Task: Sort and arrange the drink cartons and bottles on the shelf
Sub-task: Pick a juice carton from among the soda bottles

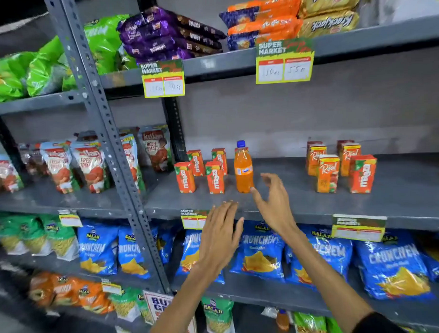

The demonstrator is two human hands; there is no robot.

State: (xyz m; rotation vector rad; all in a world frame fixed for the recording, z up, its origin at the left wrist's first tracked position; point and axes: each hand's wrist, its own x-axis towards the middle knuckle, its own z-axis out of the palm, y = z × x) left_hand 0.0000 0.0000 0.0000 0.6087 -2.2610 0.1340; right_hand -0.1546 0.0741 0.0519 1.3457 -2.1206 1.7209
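- The right hand (273, 204) hangs spread and empty just beside the orange bottle (243, 169), thumb tip at the bottle's lower right edge and fingers curled loosely apart above it; whether the thumb actually touches the plastic cannot be told.
- The left hand (222, 234) is also empty, fingers straight and pressed together, palm away from the camera, hovering below and to the left of the right hand at the front lip of the middle shelf (302, 213) — it looks ready to steady or guide rather than grasp.
- The bottle stands upright directly ahead of the right thumb, at the right end of the Maaza cartons (201, 170); it probably sits there because that cluster is being built up as one tidy block.
- Those four cartons stand upright in two staggered rows, just beyond and left of the left hand's fingertips, labels facing out.
- Well to the right of both hands is a mixed group (340, 167): several Real cartons with a single Maaza carton (362, 173) at its front right corner — that one seems out of place and, judging by the task, belongs with the left cluster.
- The bottle is clear plastic filled with bright orange drink, with a blue cap and a small pale label at mid-height; the cartons are orange-red with green leaf corners and vertical white lettering.
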